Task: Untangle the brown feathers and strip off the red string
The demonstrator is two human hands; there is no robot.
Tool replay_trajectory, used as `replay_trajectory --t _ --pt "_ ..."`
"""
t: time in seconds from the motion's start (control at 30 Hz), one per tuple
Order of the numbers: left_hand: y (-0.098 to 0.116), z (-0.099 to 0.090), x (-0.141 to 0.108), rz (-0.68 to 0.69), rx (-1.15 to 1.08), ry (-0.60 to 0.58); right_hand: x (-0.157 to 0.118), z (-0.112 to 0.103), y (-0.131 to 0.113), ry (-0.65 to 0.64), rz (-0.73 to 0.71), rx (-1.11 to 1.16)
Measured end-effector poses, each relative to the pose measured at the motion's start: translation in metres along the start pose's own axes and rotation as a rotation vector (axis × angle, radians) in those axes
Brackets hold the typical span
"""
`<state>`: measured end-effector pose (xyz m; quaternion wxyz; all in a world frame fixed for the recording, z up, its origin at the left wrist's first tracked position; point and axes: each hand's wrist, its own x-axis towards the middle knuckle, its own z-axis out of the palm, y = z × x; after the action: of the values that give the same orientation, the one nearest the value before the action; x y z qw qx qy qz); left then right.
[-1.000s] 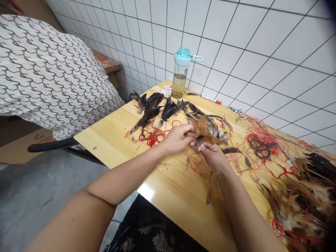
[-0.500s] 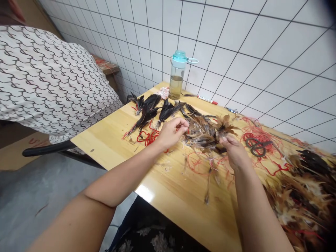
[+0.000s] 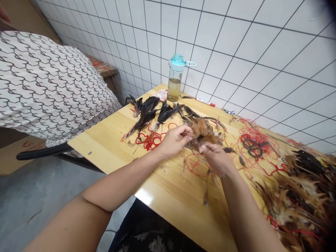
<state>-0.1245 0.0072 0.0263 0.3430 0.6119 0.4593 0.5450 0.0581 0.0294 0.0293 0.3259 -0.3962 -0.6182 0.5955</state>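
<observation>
Left hand (image 3: 174,141), right hand (image 3: 214,159): both pinching brown feather bunch (image 3: 203,133). Red thread (image 3: 148,141), scissors (image 3: 254,147), bottle (image 3: 174,78) on table (image 3: 99,140).

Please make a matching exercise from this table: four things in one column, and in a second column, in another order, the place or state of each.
Things:
1. Plastic bottle
2. Scissors
3. Marker pen
4. Brown feathers

Places or states:
A. Lying near the tiled wall
B. Between the left hand and right hand
C. Upright, with a teal lid
D. On tangled red thread

Pairs: 1-C, 2-D, 3-A, 4-B
</observation>
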Motion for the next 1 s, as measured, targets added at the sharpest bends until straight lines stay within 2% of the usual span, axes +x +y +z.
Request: replay_trajectory --t 0.2,0.33,0.43,0.5,0.6,0.7,0.8,0.93,1.0 --pt "-0.006 0.004 0.0 -0.092 -0.193 -0.085 0.002 0.009 0.008 -0.015 -0.001 0.068" --pt "-0.007 0.007 0.0 -0.115 -0.276 -0.109 0.005 0.01 0.011 0.037 -0.031 0.124" --pt "-0.007 0.008 -0.001 -0.134 -0.23 -0.125 0.009 0.008 0.015 0.085 -0.05 0.152" --pt "-0.008 0.009 -0.002 -0.154 -0.093 -0.142 0.012 0.004 0.021 0.15 -0.065 0.097" --pt "-0.008 0.009 -0.004 -0.132 0.188 -0.188 0.016 -0.005 0.03 0.292 -0.118 -0.118" --pt "-0.007 0.012 -0.008 -0.019 0.378 -0.226 0.017 -0.013 0.033 0.373 -0.188 -0.359" --pt "-0.003 0.017 -0.014 0.145 0.515 -0.244 0.011 -0.013 0.026 0.412 -0.224 -0.672" --pt "0.002 0.023 -0.02 0.427 0.8 -0.222 0.002 -0.002 0.014 0.443 -0.2 -1.219" --pt "0.003 0.024 -0.02 0.531 0.93 -0.219 -0.001 0.004 0.013 0.399 -0.201 -1.424"
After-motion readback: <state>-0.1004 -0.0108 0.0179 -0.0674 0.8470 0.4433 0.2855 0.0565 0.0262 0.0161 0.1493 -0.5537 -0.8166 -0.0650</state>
